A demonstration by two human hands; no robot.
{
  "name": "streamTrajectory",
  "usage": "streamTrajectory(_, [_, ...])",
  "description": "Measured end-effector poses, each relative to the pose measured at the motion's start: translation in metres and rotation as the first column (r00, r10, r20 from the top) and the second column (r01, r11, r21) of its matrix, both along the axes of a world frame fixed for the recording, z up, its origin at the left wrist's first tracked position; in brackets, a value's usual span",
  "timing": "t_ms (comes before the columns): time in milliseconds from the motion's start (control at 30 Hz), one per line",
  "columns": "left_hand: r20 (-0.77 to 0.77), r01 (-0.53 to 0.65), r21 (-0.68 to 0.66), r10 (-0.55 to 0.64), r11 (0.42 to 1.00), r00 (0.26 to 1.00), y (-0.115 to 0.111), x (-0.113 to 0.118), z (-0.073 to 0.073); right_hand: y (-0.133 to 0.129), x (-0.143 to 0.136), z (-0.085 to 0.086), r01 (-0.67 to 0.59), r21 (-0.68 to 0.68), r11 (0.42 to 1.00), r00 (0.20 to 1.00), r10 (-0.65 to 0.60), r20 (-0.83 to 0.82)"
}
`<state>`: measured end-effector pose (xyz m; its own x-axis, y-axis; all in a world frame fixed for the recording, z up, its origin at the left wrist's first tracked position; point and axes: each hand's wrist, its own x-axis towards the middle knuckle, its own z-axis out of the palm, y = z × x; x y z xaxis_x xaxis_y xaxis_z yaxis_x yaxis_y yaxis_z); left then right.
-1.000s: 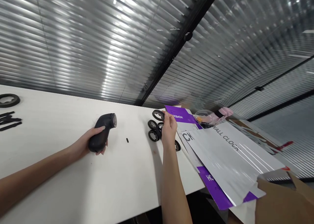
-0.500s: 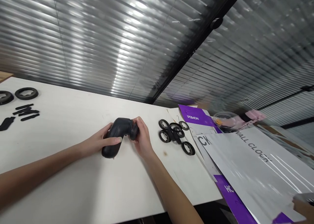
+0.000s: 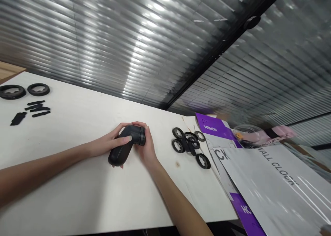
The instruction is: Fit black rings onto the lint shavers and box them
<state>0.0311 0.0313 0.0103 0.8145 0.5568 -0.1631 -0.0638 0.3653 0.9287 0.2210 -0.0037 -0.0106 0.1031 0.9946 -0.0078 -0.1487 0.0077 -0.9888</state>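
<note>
A black angled handheld device [image 3: 122,153], with a thick rounded handle and a short round head [image 3: 141,136], is held over the white table; its exact kind I cannot tell. My left hand [image 3: 113,141] is closed round the handle, thumb across the top and some fingertips showing beneath. My right hand [image 3: 147,148] wraps the round head from the right, with its fingers over the far side. A row of small marks shows along the handle. To the right of my right hand lies a group of black notched rings [image 3: 178,145] with black strip-like pieces [image 3: 190,145] among them.
Larger black rings [image 3: 38,89] and several flat black strips [image 3: 38,106] lie at the table's left. Purple-and-white printed packaging [image 3: 212,127] and a "WALL CLOCK" sheet [image 3: 271,181] cover the right side. A ribbed translucent wall [image 3: 103,50] rises behind the table [image 3: 77,194].
The device has turned in my hands, so the row of marks on its handle now shows. My right fingers have shifted over its head. The camera view has moved slightly.
</note>
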Motion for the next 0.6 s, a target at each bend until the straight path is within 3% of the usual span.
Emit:
streamTrajectory(167, [0.002, 0.014, -0.105, -0.014, 0.994, 1.000, 0.006, 0.003, -0.002, 0.001, 0.002, -0.005, 0.018, -0.023, 1.000, 0.999, -0.017, 0.040])
streamTrajectory(433, [0.066, 0.037, -0.284, -0.019, 0.958, 0.998, 0.009, 0.002, 0.001, -0.006, 0.012, 0.007, -0.120, 0.060, 0.991, 0.966, 0.102, 0.237])
streamTrajectory(500, [0.065, 0.016, -0.307, 0.005, 0.951, 0.998, 0.009, 0.003, 0.000, -0.008, 0.013, 0.006, -0.119, 0.148, 0.982, 0.921, 0.054, 0.385])
streamTrajectory(600, [0.034, -0.013, -0.320, 0.025, 0.947, 0.999, 0.009, 0.006, -0.003, -0.010, 0.014, 0.004, -0.156, 0.267, 0.951, 0.788, -0.043, 0.614])
